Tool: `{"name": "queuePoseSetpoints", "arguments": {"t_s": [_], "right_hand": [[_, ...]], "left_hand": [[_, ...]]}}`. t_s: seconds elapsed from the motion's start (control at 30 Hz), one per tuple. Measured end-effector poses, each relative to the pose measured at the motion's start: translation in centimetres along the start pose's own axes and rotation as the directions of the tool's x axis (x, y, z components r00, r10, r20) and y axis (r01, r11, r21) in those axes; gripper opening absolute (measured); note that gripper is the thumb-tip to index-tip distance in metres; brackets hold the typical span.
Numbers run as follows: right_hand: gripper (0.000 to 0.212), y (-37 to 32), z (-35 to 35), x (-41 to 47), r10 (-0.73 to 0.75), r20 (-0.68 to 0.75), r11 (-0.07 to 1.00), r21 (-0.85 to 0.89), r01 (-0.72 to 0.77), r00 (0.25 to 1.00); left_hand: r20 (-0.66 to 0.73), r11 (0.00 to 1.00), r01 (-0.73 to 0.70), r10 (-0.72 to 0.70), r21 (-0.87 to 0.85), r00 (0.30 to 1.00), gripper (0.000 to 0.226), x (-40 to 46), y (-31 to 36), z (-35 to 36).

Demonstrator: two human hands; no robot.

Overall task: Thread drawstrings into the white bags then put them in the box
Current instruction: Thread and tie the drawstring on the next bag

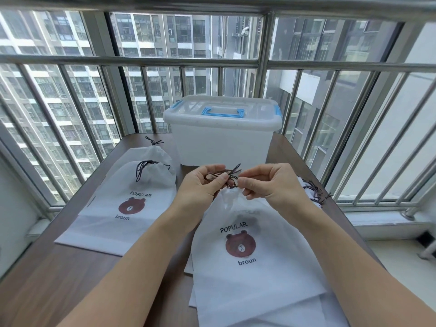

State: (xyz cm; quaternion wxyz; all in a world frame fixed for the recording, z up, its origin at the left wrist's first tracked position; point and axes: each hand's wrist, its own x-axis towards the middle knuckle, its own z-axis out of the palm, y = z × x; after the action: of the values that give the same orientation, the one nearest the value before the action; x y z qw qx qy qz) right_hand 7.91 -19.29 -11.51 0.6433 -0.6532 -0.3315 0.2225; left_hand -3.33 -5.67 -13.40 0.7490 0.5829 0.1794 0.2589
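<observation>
Bag in hand: a white non-woven drawstring bag printed with a brown bear and the word POPULAR (245, 244) lies on the near right of the tabletop, its gathered neck raised to the person's hands.
Drawstring: a thin dark brown cord (230, 177) bunches at that neck, loose ends standing up between the two hands.
Left hand: the left hand (203, 185) has its fingers (223, 177) curled in a pinch on the cord, to the left of the neck.
Right hand: the right hand (266, 182) pinches the cord at the neck with thumb and forefinger, the remaining fingers loosely bent.
Step judged: threading or tying off appears near its end on this bag; whether a knot is made cannot be told.
Done: two more white bear-print bags with dark cords at gathered necks (132, 192) lie overlapped on the left of the tabletop, apparently threaded.
Not done: none of these bags is in the box.
Box: the translucent white plastic storage box with blue handle and clips (221, 138) stands at the far edge, lid on; its contents cannot be made out.
Remaining stock: a tangle of spare dark cords on white fabric (315, 192) sits at the right edge, and further white sheets (259, 303) lie under the bag in hand, suggesting more bags await.
Surface: a dark wood-grain tabletop (59, 267) carries everything.
Surroundings: a steel window railing (141, 59) stands behind.
</observation>
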Motion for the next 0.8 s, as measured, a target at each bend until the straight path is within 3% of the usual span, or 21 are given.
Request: {"name": "queuePoseSetpoints", "arguments": {"t_s": [0.13, 0.33, 0.53, 0.67, 0.8], "right_hand": [[0.01, 0.2, -0.4, 0.1, 0.014, 0.052, 0.999, -0.029, -0.013, 0.999], [0.01, 0.1, 0.0, 0.0, -0.004, 0.1, 0.99, -0.14, 0.018, 0.995], [0.006, 0.4, 0.7, -0.2, 0.017, 0.061, 0.999, -0.037, -0.015, 0.998], [0.008, 0.5, 1.1, -0.4, -0.039, -0.014, 0.999, -0.02, 0.039, 0.999], [0.013, 0.5, 1.4, -0.3, -0.056, -0.057, 0.997, -0.06, 0.053, 0.997]], "left_hand": [[0.039, 0.997, -0.009, 0.006, 0.073, 0.999, 0.015, -0.1, 0.0, -0.2], [0.044, 0.998, -0.033, 0.031, 0.055, 0.999, 0.011, -0.3, 0.0, 0.1], [0.071, 0.992, -0.088, 0.082, 0.088, 0.994, 0.012, -0.2, 0.1, 0.0], [0.062, 0.955, -0.198, 0.189, 0.219, 0.98, 0.012, -0.3, 0.2, 0.0], [0.115, 0.855, -0.354, 0.336, 0.38, 0.935, 0.016, -0.5, 0.2, -0.1]]}}
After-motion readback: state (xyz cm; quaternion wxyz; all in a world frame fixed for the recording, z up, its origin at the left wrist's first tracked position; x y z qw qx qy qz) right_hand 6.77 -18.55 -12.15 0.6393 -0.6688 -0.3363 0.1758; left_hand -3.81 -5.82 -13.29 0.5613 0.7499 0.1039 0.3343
